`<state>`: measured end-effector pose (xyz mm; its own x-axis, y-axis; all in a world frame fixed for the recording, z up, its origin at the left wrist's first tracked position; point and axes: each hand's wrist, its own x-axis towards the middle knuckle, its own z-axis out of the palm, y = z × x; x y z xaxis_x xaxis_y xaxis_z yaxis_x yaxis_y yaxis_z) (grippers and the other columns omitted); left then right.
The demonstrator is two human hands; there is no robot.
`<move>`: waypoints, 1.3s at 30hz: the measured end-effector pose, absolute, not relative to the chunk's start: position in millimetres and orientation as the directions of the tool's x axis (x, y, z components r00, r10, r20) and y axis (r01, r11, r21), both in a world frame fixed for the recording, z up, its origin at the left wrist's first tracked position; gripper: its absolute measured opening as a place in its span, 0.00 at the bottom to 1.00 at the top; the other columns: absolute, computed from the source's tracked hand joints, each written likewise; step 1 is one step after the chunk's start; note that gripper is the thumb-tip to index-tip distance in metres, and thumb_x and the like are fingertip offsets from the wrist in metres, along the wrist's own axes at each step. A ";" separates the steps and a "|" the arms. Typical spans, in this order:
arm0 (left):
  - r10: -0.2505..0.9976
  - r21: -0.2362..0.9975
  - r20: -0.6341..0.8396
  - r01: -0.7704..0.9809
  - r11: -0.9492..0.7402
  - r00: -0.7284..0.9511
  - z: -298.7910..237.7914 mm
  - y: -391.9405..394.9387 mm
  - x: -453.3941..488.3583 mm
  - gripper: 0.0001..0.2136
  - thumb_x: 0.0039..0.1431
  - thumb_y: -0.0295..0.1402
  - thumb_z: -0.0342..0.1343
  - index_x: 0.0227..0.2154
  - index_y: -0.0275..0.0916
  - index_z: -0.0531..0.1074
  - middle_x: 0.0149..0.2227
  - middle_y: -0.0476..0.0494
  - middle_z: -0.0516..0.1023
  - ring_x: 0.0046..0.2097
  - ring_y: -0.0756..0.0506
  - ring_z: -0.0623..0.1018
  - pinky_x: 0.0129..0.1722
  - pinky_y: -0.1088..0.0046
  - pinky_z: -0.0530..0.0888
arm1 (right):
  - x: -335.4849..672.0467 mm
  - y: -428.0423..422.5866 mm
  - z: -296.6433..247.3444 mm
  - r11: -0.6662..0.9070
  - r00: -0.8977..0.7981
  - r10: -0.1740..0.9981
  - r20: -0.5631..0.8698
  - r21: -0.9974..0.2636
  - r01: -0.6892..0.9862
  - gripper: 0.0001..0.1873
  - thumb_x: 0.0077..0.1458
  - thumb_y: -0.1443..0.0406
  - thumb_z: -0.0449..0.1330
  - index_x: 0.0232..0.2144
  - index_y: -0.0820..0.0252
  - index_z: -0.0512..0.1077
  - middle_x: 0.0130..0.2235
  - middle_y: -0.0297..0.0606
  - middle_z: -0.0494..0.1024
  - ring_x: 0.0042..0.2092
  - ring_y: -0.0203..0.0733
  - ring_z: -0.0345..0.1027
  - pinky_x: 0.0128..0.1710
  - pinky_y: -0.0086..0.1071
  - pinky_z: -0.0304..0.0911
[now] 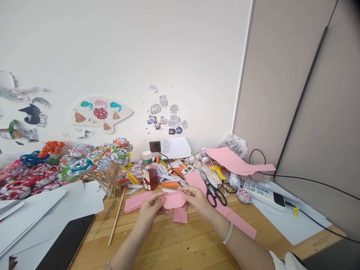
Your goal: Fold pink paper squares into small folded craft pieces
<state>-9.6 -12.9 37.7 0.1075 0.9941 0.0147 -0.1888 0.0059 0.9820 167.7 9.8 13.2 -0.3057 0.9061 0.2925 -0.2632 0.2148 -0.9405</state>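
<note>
So, we're holding the small pink paper pinched between our left hand and right hand, over the table; uneven tugging could probably tear it, and drifting right might bump those scissors.

- Bracelet worn on R forearm: silvery, narrow, textured.
- Band worn on L forearm: thin, silvery, partly cut off at near edge.
- Sleeve seen near R: white, loose-looking, mostly cropped.
- L hand & R hand left bare.
</note>
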 end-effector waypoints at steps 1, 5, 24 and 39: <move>0.993 0.981 0.013 -0.193 0.010 0.116 38.7 -13.4 -9.5 0.17 0.38 0.37 0.62 0.32 0.34 0.69 0.17 0.53 0.74 0.18 0.51 0.73 0.22 0.76 0.71 | 167.9 9.6 13.5 0.220 -0.304 0.906 0.296 -0.940 -0.260 0.18 0.44 0.59 0.60 0.36 0.66 0.71 0.20 0.33 0.71 0.19 0.33 0.65 0.19 0.27 0.63; 0.986 0.977 0.012 -0.214 0.024 0.165 41.9 -16.2 -8.4 0.15 0.39 0.37 0.61 0.30 0.35 0.69 0.18 0.52 0.74 0.19 0.50 0.74 0.23 0.74 0.71 | 169.7 9.2 15.0 0.243 -0.301 0.900 0.316 -0.936 -0.257 0.15 0.44 0.59 0.61 0.33 0.65 0.71 0.22 0.32 0.71 0.19 0.31 0.65 0.20 0.26 0.63; 0.975 0.964 -0.029 -0.253 0.086 0.222 43.2 -19.0 -6.5 0.10 0.42 0.38 0.60 0.25 0.36 0.71 0.19 0.53 0.71 0.17 0.54 0.70 0.18 0.79 0.69 | 172.6 5.1 15.8 0.377 -0.358 0.845 0.397 -0.917 -0.128 0.12 0.48 0.60 0.58 0.33 0.61 0.74 0.28 0.36 0.72 0.22 0.32 0.67 0.23 0.26 0.62; 0.973 0.998 -0.020 0.055 0.007 0.232 39.5 -15.6 -5.8 0.16 0.38 0.44 0.60 0.25 0.35 0.71 0.21 0.50 0.75 0.23 0.49 0.75 0.25 0.73 0.73 | 175.8 5.7 18.1 0.456 -0.376 0.843 0.386 -0.883 0.116 0.15 0.51 0.57 0.54 0.32 0.62 0.73 0.30 0.40 0.73 0.29 0.37 0.66 0.26 0.27 0.61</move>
<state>-5.8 -15.6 39.5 0.2317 0.9726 -0.0199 0.0550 0.0074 0.9985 175.8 5.7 18.1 -0.3757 0.8426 0.3858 0.1155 0.4557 -0.8826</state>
